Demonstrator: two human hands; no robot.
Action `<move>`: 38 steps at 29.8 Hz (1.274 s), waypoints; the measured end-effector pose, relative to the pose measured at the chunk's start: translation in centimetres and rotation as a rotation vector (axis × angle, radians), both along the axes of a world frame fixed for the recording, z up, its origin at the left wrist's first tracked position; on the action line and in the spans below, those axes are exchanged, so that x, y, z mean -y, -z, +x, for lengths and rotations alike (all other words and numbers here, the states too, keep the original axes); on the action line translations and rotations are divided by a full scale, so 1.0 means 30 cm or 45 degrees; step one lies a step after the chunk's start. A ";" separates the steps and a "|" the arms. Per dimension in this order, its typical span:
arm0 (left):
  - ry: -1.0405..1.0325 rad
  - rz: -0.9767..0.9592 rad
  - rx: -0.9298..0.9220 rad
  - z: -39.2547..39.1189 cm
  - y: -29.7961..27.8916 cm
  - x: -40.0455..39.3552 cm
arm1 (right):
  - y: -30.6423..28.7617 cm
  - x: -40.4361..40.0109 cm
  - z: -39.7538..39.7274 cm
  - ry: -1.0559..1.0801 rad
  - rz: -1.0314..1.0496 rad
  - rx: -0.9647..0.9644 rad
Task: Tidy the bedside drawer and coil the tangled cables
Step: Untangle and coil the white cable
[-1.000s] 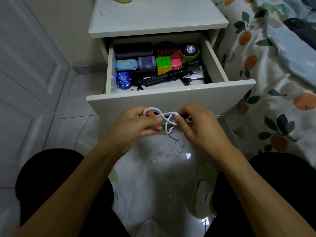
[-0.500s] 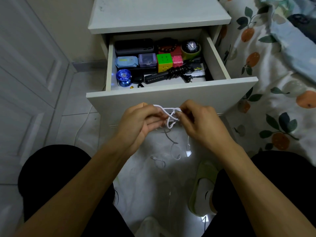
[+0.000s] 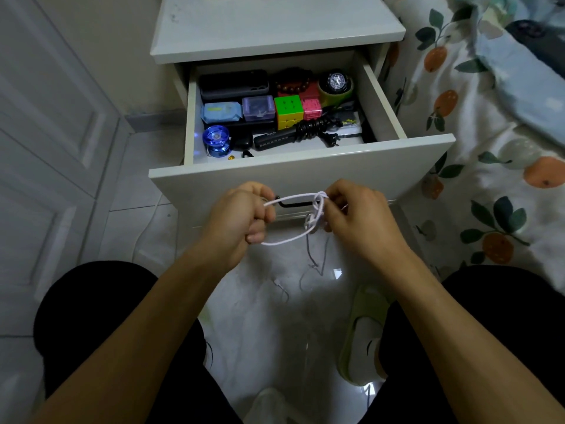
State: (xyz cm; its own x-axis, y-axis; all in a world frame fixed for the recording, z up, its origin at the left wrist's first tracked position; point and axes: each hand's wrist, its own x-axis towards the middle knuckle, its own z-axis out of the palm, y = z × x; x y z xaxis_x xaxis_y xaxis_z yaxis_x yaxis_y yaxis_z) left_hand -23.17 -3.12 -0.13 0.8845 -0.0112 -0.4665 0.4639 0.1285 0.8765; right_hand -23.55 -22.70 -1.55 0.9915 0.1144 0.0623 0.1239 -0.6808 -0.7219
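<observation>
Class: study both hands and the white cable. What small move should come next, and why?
Probably the right hand should wrap the dangling tail around the thin white cable loop again: the left hand holds the loop stretched, and loose cable hangs toward the floor.

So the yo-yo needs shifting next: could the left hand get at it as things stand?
Probably yes, but not right away. The yo-yo sits uncovered at the open drawer's front left, just beyond the left hand, which grips the white cable and must let go first.
</observation>
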 end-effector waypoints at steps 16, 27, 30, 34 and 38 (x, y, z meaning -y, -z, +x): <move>0.671 0.758 0.446 -0.031 0.033 -0.030 | -0.021 -0.012 -0.004 -0.119 0.028 0.037; 0.475 0.657 0.799 -0.040 0.002 -0.011 | -0.038 -0.021 -0.039 -0.185 -0.033 0.248; 0.446 0.765 0.848 -0.043 0.005 0.013 | -0.035 -0.022 -0.043 -0.222 -0.121 0.320; 0.506 1.088 1.038 -0.049 0.010 0.035 | -0.026 -0.029 -0.053 -0.184 -0.272 0.461; 0.472 1.177 1.140 -0.049 0.018 0.049 | -0.020 -0.039 -0.057 -0.117 -0.298 0.539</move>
